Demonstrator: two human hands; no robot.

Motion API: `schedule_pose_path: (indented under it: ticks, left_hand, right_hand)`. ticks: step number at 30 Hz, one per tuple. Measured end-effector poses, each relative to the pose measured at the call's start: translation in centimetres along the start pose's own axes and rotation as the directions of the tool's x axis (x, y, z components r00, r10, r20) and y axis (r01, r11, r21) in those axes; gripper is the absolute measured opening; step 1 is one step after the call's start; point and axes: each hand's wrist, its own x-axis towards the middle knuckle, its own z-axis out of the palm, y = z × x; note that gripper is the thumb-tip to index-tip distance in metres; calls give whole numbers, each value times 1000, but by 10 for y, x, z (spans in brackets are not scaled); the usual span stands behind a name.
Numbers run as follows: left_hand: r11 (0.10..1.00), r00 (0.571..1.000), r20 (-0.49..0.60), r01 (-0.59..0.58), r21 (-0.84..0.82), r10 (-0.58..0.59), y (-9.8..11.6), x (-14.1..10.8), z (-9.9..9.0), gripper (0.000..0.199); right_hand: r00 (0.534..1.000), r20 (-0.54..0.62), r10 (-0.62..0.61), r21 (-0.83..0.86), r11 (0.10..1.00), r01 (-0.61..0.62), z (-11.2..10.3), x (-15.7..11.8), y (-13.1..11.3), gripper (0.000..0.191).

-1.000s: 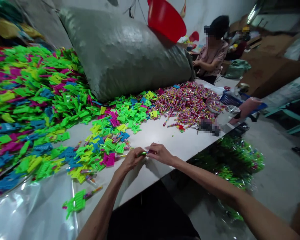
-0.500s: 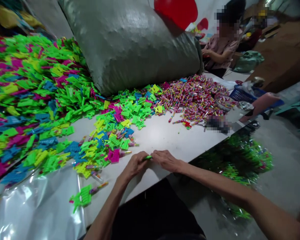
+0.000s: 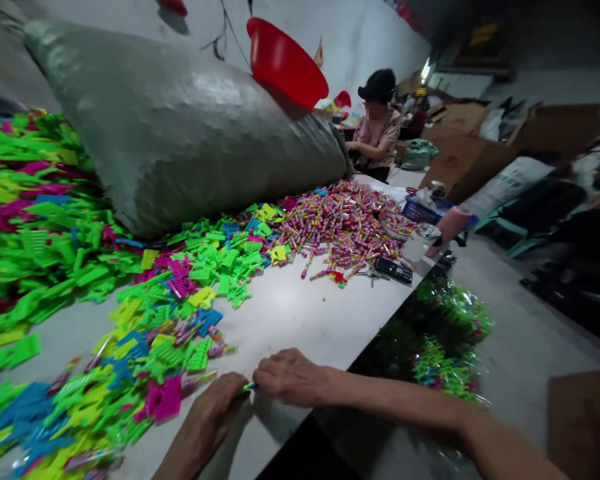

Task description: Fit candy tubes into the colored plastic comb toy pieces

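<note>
Over the white table's near edge, my left hand (image 3: 219,405) is closed on a small green plastic piece (image 3: 249,387), most of it hidden by the fingers. My right hand (image 3: 289,377) meets it from the right, its fingers pinched at the piece's other end, where a bit of dark blue shows. Just left of my hands lie flat plastic toy pieces (image 3: 166,399) in pink, green, yellow and blue, with candy-filled tubes (image 3: 193,385) among them. Farther back is a heap of small, colourful candy tubes (image 3: 340,223).
A big grey-green sack (image 3: 195,133) lies across the back, a red basin (image 3: 290,63) on top. Left is a large pile of plastic pieces (image 3: 35,220). A black phone-like object (image 3: 393,270) and blue basket (image 3: 420,212) sit right. A co-worker (image 3: 377,130) sits beyond; bagged toys (image 3: 450,367) lie below.
The view has swung right and up, so the table sits lower and more left. My hands stay together on the green piece; the right hand's fingers look more curled.
</note>
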Motion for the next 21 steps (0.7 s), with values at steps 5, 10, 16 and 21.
schedule_pose_path:
  ticks: [5, 10, 16, 21]
  left_hand:
    - [997, 998, 14, -54, 59, 54, -5, 5, 5, 22]
    - [958, 987, -157, 71, 279, -27, -30, -16, -50, 26]
    - [690, 918, -380, 346, 635, -111, -36, 4, -99, 45]
    - [667, 945, -206, 326, 670, -255, -25, 108, -52, 26]
  right_hand:
    - [996, 94, 0, 36, 999, -4, 3, 1, 0, 11]
    - [972, 40, 230, 157, 960, -233, -31, 13, 66, 48]
    - [804, 136, 580, -157, 813, -560, -51, 27, 181, 29]
    - [797, 132, 590, -149, 807, -572, -33, 39, 184, 28]
